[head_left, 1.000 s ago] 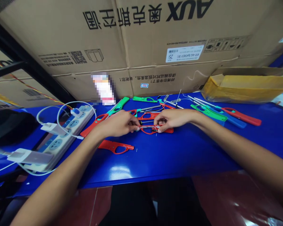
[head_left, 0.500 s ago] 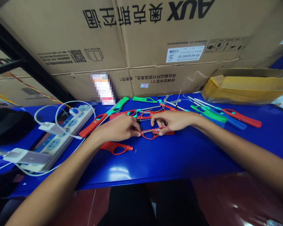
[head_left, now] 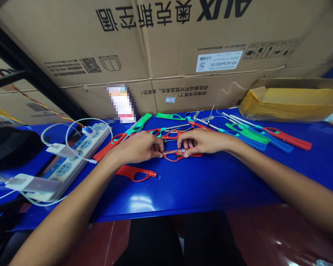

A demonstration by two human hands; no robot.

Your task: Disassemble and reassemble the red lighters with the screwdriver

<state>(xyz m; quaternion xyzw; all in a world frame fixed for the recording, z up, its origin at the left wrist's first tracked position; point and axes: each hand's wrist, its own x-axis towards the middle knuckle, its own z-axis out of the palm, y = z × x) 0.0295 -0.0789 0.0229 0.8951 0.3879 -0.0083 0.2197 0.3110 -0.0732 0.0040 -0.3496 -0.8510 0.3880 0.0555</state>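
**Red lighter shell under assembly, mid-table**

Left hand (head_left: 140, 147) and right hand (head_left: 204, 141) each pinch one end of a red handle shell (head_left: 180, 154) lying flat at the middle of the blue table (head_left: 211, 181), fingertips clenched on its thin wire. Judged unfinished: a matching red half (head_left: 135, 172) lies apart nearer the front edge. Finished lighters (head_left: 252, 135) crowd the rear edge; a power strip (head_left: 72, 162) occupies the left end

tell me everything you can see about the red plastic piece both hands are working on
The red handle shell is a flat, gun-shaped half casing of shiny red plastic with an oval finger loop. It lies flat, lengthwise left to right, on the blue table. A thin white wire and a small metal part rest along its top edge. The left hand pinches its left end; the right hand presses fingertips on its right part. Other parts lie just behind it.
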